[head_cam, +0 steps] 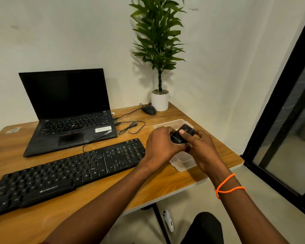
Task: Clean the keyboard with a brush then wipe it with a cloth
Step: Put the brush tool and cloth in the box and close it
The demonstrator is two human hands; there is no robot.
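Observation:
A black full-size keyboard (65,175) lies diagonally across the wooden table (99,199). To its right, above a clear plastic container (182,162), both hands grip a small black device (180,136) with white lettering. My left hand (161,147) curls round its left end. My right hand (203,152), with an orange cord at the wrist, holds its right side, the thumb pressed on top. No bristles or cloth are visible; what lies inside the container is hidden by the hands.
An open black laptop (69,117) stands behind the keyboard, with cables (130,127) trailing to its right. A black mouse (149,110) and a potted plant (159,101) sit at the far corner. The table's right edge runs near a dark-framed glass door (289,120).

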